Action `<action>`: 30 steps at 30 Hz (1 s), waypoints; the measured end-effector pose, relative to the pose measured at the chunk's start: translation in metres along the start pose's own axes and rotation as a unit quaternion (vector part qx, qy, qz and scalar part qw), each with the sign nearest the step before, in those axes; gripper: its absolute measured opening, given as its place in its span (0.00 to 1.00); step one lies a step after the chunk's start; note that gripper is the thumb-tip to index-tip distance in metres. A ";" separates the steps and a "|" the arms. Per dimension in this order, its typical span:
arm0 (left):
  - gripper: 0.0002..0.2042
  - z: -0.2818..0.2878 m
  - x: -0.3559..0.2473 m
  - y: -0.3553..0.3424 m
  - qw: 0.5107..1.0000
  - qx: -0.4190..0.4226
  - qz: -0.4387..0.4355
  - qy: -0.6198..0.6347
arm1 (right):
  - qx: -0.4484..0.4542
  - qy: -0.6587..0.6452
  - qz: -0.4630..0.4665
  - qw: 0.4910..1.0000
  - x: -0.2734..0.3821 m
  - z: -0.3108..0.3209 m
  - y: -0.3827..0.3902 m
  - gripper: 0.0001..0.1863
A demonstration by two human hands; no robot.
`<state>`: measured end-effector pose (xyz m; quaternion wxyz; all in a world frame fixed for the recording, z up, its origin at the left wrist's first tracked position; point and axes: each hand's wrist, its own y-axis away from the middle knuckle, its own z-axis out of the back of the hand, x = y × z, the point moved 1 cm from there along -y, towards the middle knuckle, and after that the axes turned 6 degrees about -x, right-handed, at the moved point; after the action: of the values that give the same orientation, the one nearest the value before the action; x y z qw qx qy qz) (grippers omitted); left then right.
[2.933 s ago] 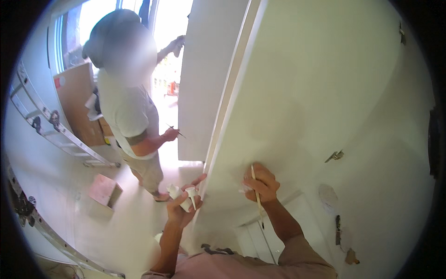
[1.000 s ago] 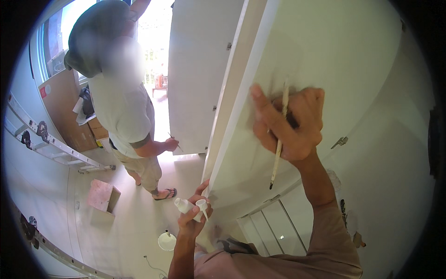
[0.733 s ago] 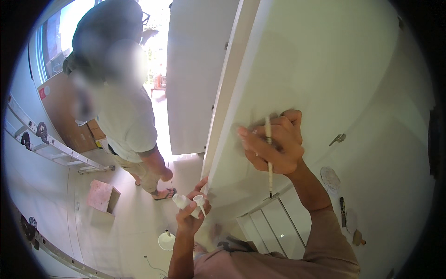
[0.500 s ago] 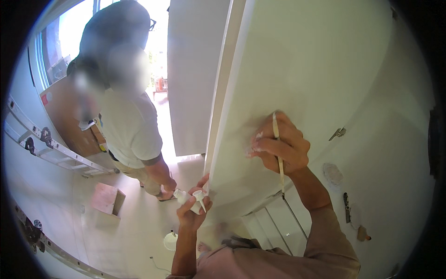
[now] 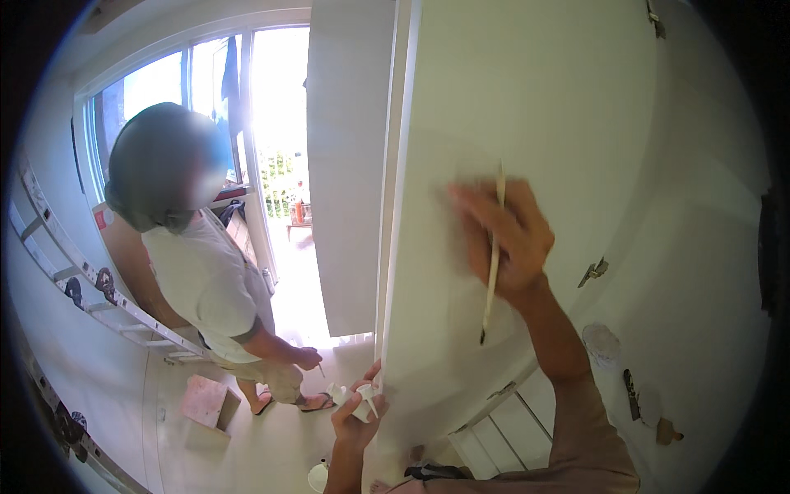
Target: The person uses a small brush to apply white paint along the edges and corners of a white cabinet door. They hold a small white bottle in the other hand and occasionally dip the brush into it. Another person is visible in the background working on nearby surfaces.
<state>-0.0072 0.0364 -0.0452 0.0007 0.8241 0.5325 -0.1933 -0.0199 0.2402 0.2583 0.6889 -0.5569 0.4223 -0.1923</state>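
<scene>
My left hand (image 5: 358,412) holds a small white bottle (image 5: 346,401) and a white nozzle-like cap (image 5: 370,395), its fingers at the narrow edge (image 5: 398,214) of a large white panel (image 5: 535,99). My right hand (image 5: 510,239), blurred by motion, is closed on a thin pale brush (image 5: 490,305), dark tip downward. Its fingertips are over the panel's face; whether they touch cannot be told. A metal hinge (image 5: 594,272) shows to the right of my hand.
A co-worker (image 5: 197,288) stands left, holding a thin tool low. Behind are a bright doorway (image 5: 278,107) and grey board (image 5: 350,165). An aluminium ladder (image 5: 58,255), pink-topped box (image 5: 206,399) and white bucket (image 5: 318,473) are left and below; a putty knife (image 5: 632,395) lies lower right.
The view has shifted, showing more window. My right hand went up from low on the panel, dipped, and has risen again with the brush. The co-worker's raised arm has come down.
</scene>
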 end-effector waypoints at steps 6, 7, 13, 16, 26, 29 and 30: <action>0.15 0.002 0.000 0.000 1.000 -0.003 0.001 -0.012 | -0.082 0.027 0.066 0.994 -0.022 -0.025 -0.059 0.19; 0.15 0.003 0.000 0.000 1.000 -0.009 0.002 -0.009 | -0.083 0.033 0.065 0.994 -0.023 -0.027 -0.065 0.18; 0.17 0.012 0.003 -0.001 0.999 -0.022 -0.005 -0.027 | -0.081 0.069 0.076 0.991 -0.029 -0.032 -0.085 0.17; 0.17 0.013 0.003 -0.003 1.000 -0.017 -0.003 -0.023 | -0.066 0.087 0.103 0.989 -0.031 -0.031 -0.089 0.17; 0.17 0.007 0.000 -0.002 1.000 0.008 0.001 0.013 | -0.055 0.101 0.144 0.983 -0.028 -0.033 -0.074 0.20; 0.17 0.005 -0.001 -0.003 1.000 0.002 -0.007 -0.029 | -0.043 0.109 0.152 0.981 -0.026 -0.032 -0.067 0.21; 0.17 0.005 -0.001 -0.002 1.000 -0.006 -0.005 -0.025 | -0.035 0.113 0.151 0.981 -0.026 -0.032 -0.065 0.21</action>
<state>-0.0113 0.0355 -0.0489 0.0177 0.8164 0.5374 -0.2108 -0.0468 0.2201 0.3274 0.6379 -0.4853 0.5829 -0.1329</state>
